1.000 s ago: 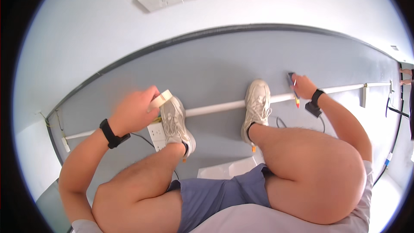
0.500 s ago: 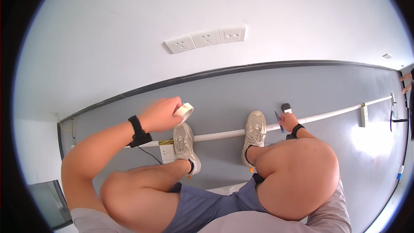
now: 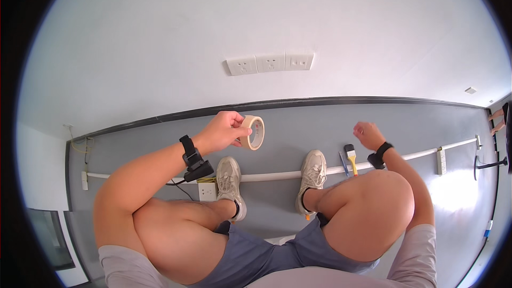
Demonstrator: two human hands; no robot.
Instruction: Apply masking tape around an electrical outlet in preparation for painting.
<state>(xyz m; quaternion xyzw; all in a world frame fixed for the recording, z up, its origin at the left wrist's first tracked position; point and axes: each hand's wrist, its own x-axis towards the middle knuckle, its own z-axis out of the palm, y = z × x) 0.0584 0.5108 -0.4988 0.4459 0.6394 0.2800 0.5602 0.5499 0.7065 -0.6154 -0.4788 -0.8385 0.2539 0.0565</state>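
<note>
My left hand grips a cream roll of masking tape by its near-left side, fingers and thumb pinching the rim; the roll's hollow core faces right. On the right, my right hand hovers above the floor with its fingers curled in, nothing visible in them. Just below and left of it lie a flat paintbrush with dark bristles and a yellow handle, and beside that a slim blue pen-like tool. Both rest near a white pipe along the floor.
A white wall with a three-part socket plate stands ahead, dark skirting at its foot. White pipe crosses the grey floor behind my shoes. A floor socket sits by the left shoe. Another person's hands show far right.
My left hand has moved right with the tape roll. My right hand has let go of the pen-like tool and risen away, leaving it beside the paintbrush. The view has tilted slightly.
</note>
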